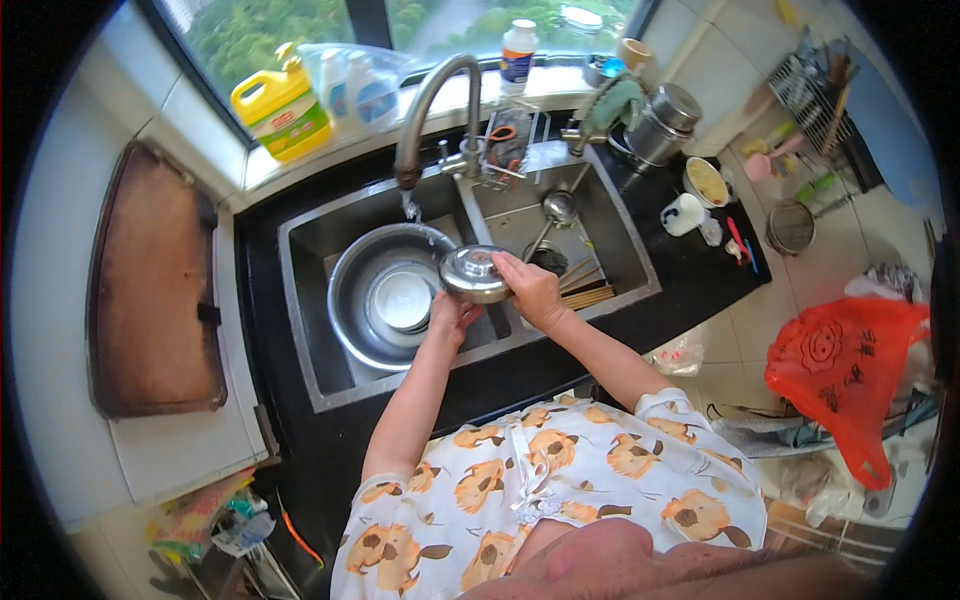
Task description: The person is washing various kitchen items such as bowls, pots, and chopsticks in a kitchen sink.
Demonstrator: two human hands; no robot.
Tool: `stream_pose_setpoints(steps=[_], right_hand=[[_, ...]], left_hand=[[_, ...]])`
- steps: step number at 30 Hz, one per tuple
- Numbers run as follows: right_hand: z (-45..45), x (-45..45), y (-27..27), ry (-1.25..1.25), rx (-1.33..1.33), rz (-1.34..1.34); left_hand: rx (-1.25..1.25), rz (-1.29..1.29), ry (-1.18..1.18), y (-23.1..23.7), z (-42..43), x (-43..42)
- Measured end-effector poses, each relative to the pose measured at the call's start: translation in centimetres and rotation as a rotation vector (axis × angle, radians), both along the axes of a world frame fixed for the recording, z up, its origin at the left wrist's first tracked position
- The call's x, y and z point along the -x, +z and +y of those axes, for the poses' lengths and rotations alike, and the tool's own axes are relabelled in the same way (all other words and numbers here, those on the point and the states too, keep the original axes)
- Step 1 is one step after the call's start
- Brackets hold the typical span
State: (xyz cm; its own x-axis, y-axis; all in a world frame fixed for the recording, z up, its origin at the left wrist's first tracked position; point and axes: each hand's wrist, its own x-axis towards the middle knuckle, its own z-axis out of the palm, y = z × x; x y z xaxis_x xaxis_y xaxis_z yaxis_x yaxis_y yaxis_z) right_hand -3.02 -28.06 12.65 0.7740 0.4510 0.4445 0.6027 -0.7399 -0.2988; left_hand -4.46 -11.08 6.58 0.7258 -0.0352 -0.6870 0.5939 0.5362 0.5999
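Both my hands hold an upside-down stainless steel bowl (475, 274) over the divider of a double sink (301, 341). My left hand (450, 315) supports it from below at its near left side, its fingertips partly hidden. My right hand (531, 289) grips its right side, fingers on the upturned base. To its left, a large metal basin (346, 330) stands in the left bowl of the sink with white dishes (403, 300) inside. Water runs from the curved faucet (407, 161) into the basin.
The right sink bowl holds a ladle (559, 207), a scouring pad (549, 259) and chopsticks (589, 298). A yellow jug (285, 112) and a white bottle (518, 56) line the windowsill. Steel pots (660, 127), a mug (682, 215) and a food bowl (706, 182) stand on the right counter.
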Motion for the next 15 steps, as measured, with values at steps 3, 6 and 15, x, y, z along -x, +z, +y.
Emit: stream_pose_setpoints(steps=[3,6,15], right_hand=[[-2.4,0.4,0.3,0.051,0.072,-0.041],[-5.8,-0.1,2.0,-0.001,-0.048,-0.147],[-18.5,-3.3,3.9,-0.123,-0.183,-0.209]], left_hand=[[0.013,-0.097,-0.075,0.2,-1.3,-0.3],[0.067,-0.117,-0.019,2.1,-3.8,-0.4],[0.053,-0.114,-0.104,4.5,-11.7,-3.7]])
